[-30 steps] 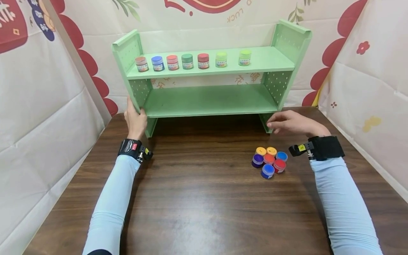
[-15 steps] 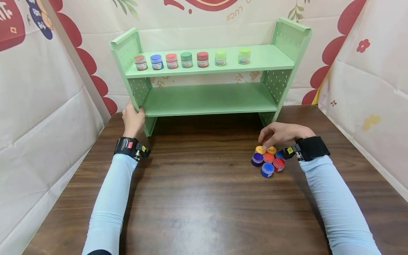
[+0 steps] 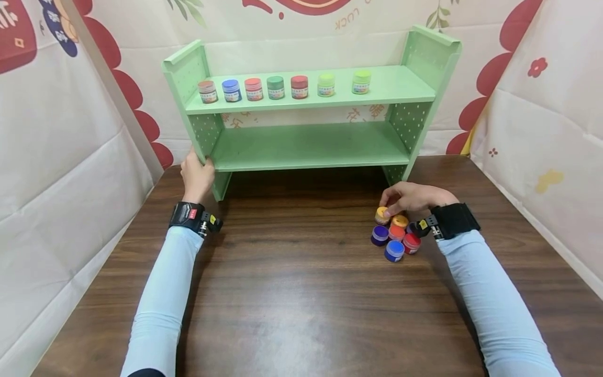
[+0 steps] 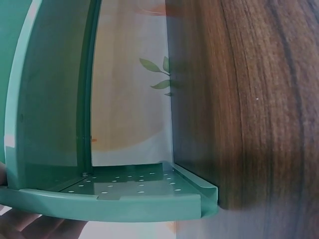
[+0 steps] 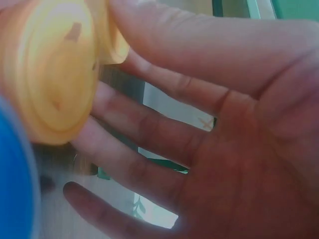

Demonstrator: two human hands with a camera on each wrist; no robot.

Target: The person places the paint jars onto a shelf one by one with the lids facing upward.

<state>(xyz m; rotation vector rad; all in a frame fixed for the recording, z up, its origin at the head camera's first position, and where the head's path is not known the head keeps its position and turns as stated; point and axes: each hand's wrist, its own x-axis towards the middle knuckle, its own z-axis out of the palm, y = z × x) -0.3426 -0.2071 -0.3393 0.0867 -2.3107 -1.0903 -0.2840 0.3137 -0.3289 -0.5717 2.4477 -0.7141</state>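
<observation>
My left hand (image 3: 197, 177) grips the lower left side panel of the green two-tier shelf (image 3: 311, 146); in the left wrist view its fingers (image 4: 40, 226) curl under the panel edge. At the right, my right hand (image 3: 416, 196) pinches a small yellow-lidded paint jar (image 3: 382, 215) between thumb and fingers, at the back of a cluster of jars. Beside it stand a second yellow-lidded jar (image 3: 400, 221), an orange-red one (image 3: 397, 232), a red one (image 3: 412, 243), a purple one (image 3: 379, 235) and a blue one (image 3: 394, 251). Another blue lid (image 5: 15, 174) shows in the right wrist view.
Several paint jars stand in a row on the upper tier, from a brownish one (image 3: 208, 92) at the left to a light green one (image 3: 361, 82) at the right. The shelf stands at the back of the brown wooden table (image 3: 282, 272), before a printed white backdrop (image 3: 301, 52).
My right hand has moved left and down from near the shelf's right foot to the jars and taken hold of a yellow-lidded one, shifting it slightly back. The left hand keeps its grip.
</observation>
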